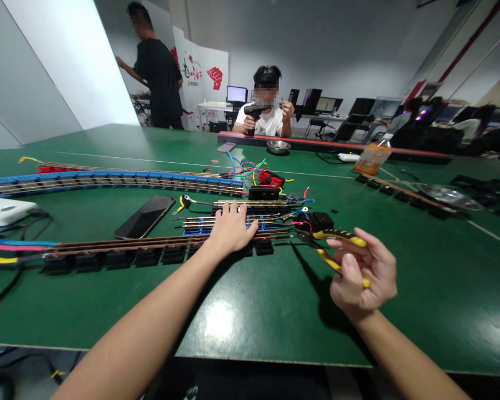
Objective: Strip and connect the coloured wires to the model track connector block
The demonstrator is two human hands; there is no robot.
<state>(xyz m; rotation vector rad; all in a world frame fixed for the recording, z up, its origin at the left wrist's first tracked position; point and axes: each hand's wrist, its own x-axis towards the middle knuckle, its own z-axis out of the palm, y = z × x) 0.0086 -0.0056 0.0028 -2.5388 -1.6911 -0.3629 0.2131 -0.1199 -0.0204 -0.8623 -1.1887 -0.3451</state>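
Note:
My left hand (232,228) lies with spread fingers over short rail pieces with blue supports (198,224), its wrist above a long brown rail strip (141,243) on black blocks. My right hand (364,275) is wrapped round the yellow-and-black handles of a pair of pliers (337,239). The handles are apart, and the plier jaws are near the rail ends and a pink wire at the right; whether they grip anything I cannot tell. A small black box (320,219) sits just behind the jaws.
A curved blue track (150,180) runs along the left. Between it and the brown strip lies a phone (145,216). Loose wires (254,171), a metal bowl (278,146) and an orange bottle (373,156) are farther back. Across the table a person (270,114) holds a power tool.

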